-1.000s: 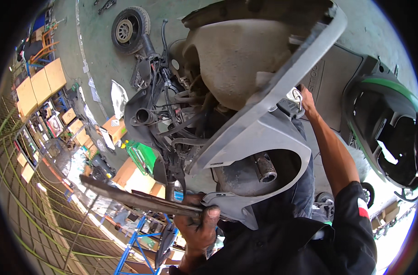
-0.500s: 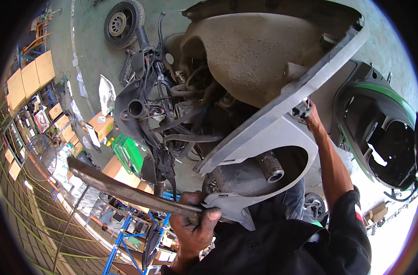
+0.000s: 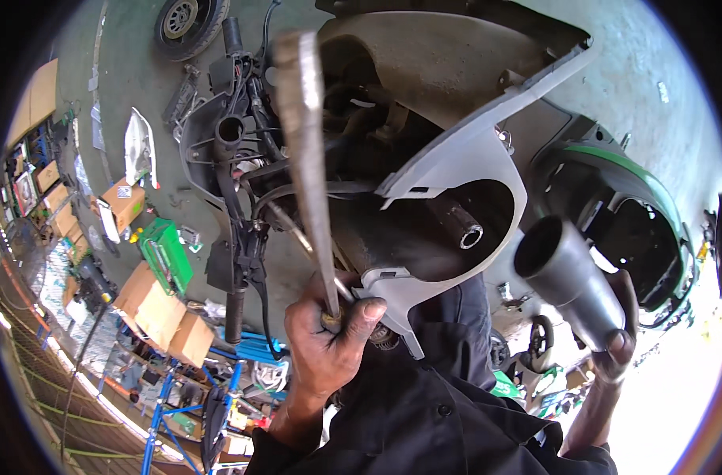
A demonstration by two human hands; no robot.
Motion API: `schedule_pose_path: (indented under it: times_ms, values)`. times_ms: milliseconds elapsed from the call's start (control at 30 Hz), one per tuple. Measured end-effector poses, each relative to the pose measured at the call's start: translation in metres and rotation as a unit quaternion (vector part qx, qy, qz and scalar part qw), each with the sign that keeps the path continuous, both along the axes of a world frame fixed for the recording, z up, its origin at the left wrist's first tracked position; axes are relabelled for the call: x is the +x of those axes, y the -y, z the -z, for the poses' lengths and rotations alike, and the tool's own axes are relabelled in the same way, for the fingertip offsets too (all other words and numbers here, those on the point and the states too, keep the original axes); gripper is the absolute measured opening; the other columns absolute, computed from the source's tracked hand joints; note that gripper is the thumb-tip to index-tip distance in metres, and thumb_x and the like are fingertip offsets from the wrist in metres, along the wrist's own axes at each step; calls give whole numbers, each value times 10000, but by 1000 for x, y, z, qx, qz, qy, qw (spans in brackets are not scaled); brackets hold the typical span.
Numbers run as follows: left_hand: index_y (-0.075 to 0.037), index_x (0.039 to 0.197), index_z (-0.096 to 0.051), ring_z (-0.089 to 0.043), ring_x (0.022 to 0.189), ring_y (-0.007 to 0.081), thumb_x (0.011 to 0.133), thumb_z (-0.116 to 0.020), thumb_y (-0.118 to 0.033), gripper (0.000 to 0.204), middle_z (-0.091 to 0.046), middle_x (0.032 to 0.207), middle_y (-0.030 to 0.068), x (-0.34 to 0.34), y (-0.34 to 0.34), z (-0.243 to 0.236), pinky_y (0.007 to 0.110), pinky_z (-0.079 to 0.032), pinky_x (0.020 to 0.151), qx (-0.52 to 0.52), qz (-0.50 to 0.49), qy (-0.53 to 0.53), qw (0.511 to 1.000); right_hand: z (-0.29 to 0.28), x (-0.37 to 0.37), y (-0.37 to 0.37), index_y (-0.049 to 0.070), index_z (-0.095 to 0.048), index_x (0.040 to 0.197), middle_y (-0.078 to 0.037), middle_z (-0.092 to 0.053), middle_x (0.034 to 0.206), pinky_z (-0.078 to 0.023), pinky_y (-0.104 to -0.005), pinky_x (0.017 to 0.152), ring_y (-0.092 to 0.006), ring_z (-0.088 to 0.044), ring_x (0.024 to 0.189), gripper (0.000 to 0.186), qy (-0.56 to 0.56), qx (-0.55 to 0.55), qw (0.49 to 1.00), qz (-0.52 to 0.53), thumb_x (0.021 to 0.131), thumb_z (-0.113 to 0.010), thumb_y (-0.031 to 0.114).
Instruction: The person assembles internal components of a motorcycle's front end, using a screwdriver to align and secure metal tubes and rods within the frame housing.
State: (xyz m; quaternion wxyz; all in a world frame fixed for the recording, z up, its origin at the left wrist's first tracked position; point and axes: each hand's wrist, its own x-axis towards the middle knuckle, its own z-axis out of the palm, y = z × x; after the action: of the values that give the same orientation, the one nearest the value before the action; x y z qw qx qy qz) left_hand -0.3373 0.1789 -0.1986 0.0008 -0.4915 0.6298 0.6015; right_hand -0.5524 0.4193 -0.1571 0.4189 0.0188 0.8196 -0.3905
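Farthest left of the left hand, a green crate [image 3: 167, 255] sits by cardboard boxes [image 3: 148, 305], apparently kept off the working area; closer in, just beyond the knuckles, stands a stripped machine's handlebar [image 3: 234, 313]. The left hand [image 3: 325, 336] grasps the lower end of a long scuffed strip [image 3: 305, 134], seemingly held by one end so its length rises clear. At that thumb lies the corner of a grey panel [image 3: 487, 162]; from where I stand, I cannot tell whether the fingers pinch it too. Between the hands, a metal pipe [image 3: 464, 226] shows through the panel's opening. The right hand [image 3: 617, 352] clasps a dark tube [image 3: 575, 293] near its base, probably to leave the tilted mouth unobstructed. Just beyond it rests a green-edged shell [image 3: 654, 182], its hollow side showing.
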Motion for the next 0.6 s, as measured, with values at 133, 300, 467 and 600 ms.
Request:
schedule_pose_path:
  times_ms: [133, 300, 467, 600]
  values:
    - [-23, 877, -596, -611, 566, 135, 828, -766, -288, 319, -623, 637, 74, -6, 4, 4, 290, -470, 533, 6, 28, -21, 999, -30, -6, 72, -49, -538, 969, -112, -579, 768, -436, -311, 627, -192, -576, 699, 768, -50, 72, 982, -165, 690, -652, 657]
    - [-31, 895, -602, -641, 627, 187, 833, -755, -270, 290, -645, 704, 97, -10, 6, 7, 318, -493, 576, 95, 15, -56, 994, -15, 6, 104, -76, -488, 1177, -168, -599, 839, -468, -299, 548, -205, -605, 656, 761, 40, 91, 971, -218, 824, -605, 587]
    - [-30, 899, -617, -649, 651, 218, 838, -743, -269, 276, -648, 733, 111, -8, 7, 18, 324, -494, 584, 119, 17, -118, 986, -11, 3, 111, 12, -546, 1073, -144, -600, 759, -504, -406, 607, -238, -582, 590, 506, 317, 42, 938, 132, 920, -517, 493]
    - [-27, 902, -632, -661, 683, 241, 826, -754, -249, 264, -653, 764, 122, -7, 8, 25, 335, -500, 609, 138, 28, -150, 979, -10, -19, 112, 14, -514, 1213, -145, -620, 801, -516, -427, 626, -258, -615, 639, 610, 487, 36, 835, 255, 901, -498, 538]
